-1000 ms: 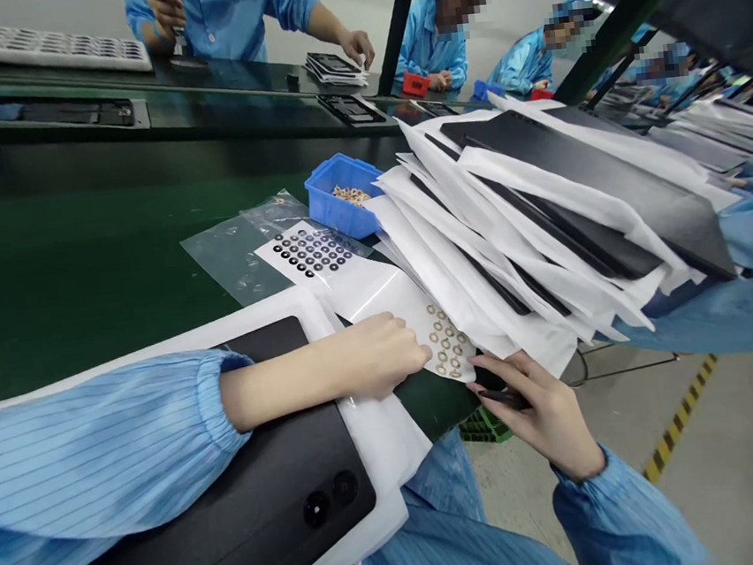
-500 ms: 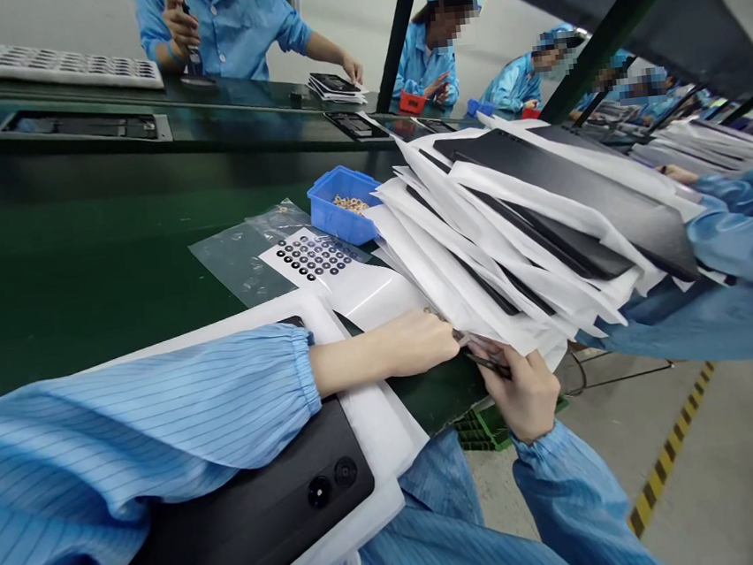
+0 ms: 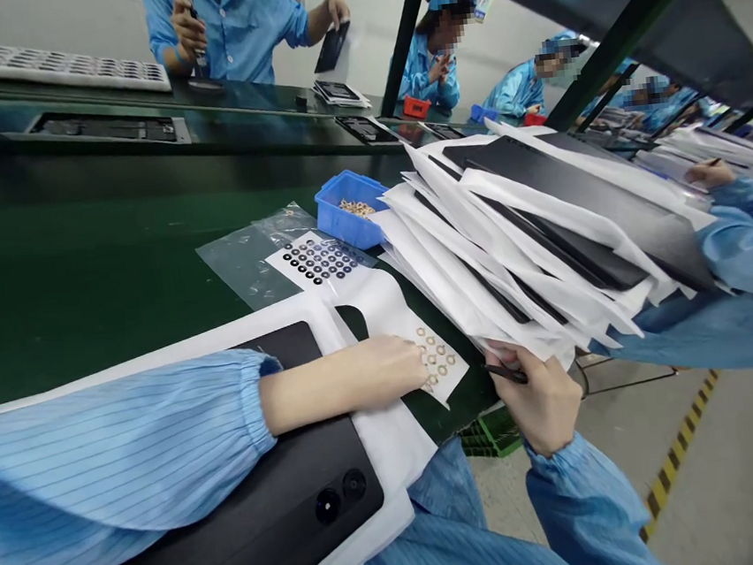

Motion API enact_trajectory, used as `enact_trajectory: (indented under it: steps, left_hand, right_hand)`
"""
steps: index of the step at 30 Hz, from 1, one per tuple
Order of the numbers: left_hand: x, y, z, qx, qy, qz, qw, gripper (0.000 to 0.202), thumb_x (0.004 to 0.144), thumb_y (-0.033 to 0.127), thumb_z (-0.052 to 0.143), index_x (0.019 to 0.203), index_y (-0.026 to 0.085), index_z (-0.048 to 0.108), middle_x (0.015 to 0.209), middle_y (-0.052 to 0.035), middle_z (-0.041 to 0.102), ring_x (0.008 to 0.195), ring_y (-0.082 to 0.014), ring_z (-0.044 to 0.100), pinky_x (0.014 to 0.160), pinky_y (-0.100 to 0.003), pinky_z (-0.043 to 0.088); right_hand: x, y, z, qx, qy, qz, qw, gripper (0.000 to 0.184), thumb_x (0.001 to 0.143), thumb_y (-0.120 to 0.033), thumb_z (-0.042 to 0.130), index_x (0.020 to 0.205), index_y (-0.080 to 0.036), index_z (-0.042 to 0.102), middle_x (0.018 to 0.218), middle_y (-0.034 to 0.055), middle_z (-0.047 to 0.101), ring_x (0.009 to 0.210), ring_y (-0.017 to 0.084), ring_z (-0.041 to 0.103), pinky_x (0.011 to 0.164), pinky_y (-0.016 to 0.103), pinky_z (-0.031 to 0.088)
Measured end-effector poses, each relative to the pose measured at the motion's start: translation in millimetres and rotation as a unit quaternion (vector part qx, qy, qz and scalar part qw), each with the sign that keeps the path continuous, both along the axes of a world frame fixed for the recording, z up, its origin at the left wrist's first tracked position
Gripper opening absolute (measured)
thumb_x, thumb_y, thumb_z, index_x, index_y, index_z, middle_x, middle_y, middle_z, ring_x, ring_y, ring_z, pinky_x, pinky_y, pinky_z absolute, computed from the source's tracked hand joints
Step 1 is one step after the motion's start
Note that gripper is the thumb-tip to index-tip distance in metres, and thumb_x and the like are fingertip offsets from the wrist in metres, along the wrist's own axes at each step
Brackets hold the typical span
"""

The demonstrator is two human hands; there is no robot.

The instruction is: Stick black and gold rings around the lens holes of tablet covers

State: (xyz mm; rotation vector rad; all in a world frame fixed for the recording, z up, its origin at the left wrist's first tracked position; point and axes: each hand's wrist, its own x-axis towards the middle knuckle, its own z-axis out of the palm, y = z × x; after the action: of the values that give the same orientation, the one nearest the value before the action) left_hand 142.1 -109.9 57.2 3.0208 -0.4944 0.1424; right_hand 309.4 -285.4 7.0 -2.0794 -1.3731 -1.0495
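Two bare hands working at a green surface [image 3: 84,284], pretty cramped spot. Left hand [image 3: 378,373] lying flat and open, fingertips on a white sheet of gold rings [image 3: 438,358], no real grip on anything. Right hand [image 3: 541,409] curled shut around black tweezers [image 3: 505,374], tips right by the edge of a big stack of black panels in white paper [image 3: 545,239]. Just past the gold rings, a sheet of black rings [image 3: 321,261] on a clear bag [image 3: 235,274], beside a blue bin [image 3: 349,214] of small gold bits. Under the left forearm, a black phone [image 3: 241,531] with two lenses, on white backing.
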Motion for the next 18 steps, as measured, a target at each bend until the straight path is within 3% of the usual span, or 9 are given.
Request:
enact_trajectory:
  steps: [1,3,6,8,10,12,15,18]
  left_hand:
    - [-3.0,-0.2,1.0,-0.003,0.015,-0.011,1.000,0.009,0.085,0.014,0.060,0.089,0.009,0.067,0.088,-0.0125,0.069,0.088,-0.0231,0.066,0.076,-0.031,0.052]
    - [-5.7,-1.3,3.4,-0.011,0.053,-0.029,0.998,0.028,0.090,0.028,0.058,0.109,0.009,0.064,0.114,-0.0164,0.064,0.107,-0.0271,0.060,0.090,-0.036,0.048]
    - [-7.5,-1.3,7.2,-0.017,0.109,-0.023,0.994,0.041,0.095,0.035,0.048,0.130,0.014,0.053,0.141,-0.0164,0.045,0.128,-0.0364,0.043,0.103,-0.049,0.038]
    - [-10.1,0.9,9.1,-0.015,0.117,0.018,0.993,0.044,0.095,0.033,0.047,0.135,0.015,0.048,0.147,-0.0168,0.037,0.133,-0.0416,0.034,0.105,-0.056,0.032]
    - [-13.4,4.0,10.7,-0.015,0.122,0.059,0.991,0.045,0.094,0.032,0.048,0.136,0.014,0.046,0.146,-0.0185,0.037,0.132,-0.0431,0.035,0.103,-0.059,0.033]
    - [-15.8,6.7,12.3,-0.020,0.133,0.069,0.989,0.037,0.094,0.030,0.048,0.128,0.017,0.053,0.140,-0.0174,0.044,0.127,-0.0418,0.041,0.098,-0.057,0.038]
    - [-16.3,7.6,13.6,-0.032,0.123,0.033,0.991,0.024,0.093,0.020,0.045,0.107,0.020,0.064,0.118,-0.0130,0.058,0.115,-0.0342,0.051,0.094,-0.049,0.042]
    - [-14.9,6.7,11.8,-0.067,0.080,0.006,0.995,0.025,0.089,0.013,0.048,0.100,0.023,0.068,0.103,-0.0088,0.062,0.108,-0.0267,0.054,0.095,-0.039,0.042]
  right_hand:
    - [-3.3,-3.0,4.9,0.007,0.065,0.037,0.997,0.015,0.082,-0.032,0.065,0.078,-0.018,0.070,0.065,0.0039,0.066,0.055,0.016,0.059,0.053,0.026,0.043]
    - [-12.9,-9.9,16.1,0.052,0.215,0.110,0.969,0.017,0.084,-0.033,0.064,0.078,-0.018,0.070,0.068,0.0033,0.065,0.058,0.015,0.059,0.058,0.028,0.046]
    - [-30.4,-17.7,30.3,0.146,0.411,0.177,0.882,0.044,0.095,-0.042,0.041,0.073,-0.017,0.069,0.071,0.0053,0.063,0.058,0.015,0.058,0.055,0.029,0.045]
    - [-39.7,-18.6,35.2,0.143,0.508,0.193,0.827,0.064,0.097,-0.051,0.024,0.068,-0.016,0.069,0.066,0.0061,0.061,0.053,0.015,0.057,0.050,0.029,0.044]
    - [-45.2,-15.4,36.3,0.088,0.577,0.193,0.789,0.064,0.096,-0.056,0.026,0.066,-0.016,0.066,0.059,0.0046,0.060,0.050,0.016,0.058,0.050,0.029,0.046]
    - [-47.2,-9.6,34.4,0.032,0.615,0.192,0.765,0.044,0.092,-0.052,0.045,0.072,-0.017,0.063,0.060,0.0024,0.062,0.052,0.016,0.063,0.055,0.029,0.052]
    - [-46.5,-0.7,27.8,-0.003,0.638,0.205,0.742,0.025,0.083,-0.044,0.064,0.081,-0.019,0.059,0.072,0.0010,0.063,0.064,0.018,0.068,0.066,0.030,0.057]
    - [-45.0,3.5,19.6,-0.005,0.644,0.195,0.740,0.026,0.084,-0.044,0.063,0.085,-0.019,0.058,0.079,0.0012,0.061,0.065,0.017,0.069,0.064,0.030,0.057]
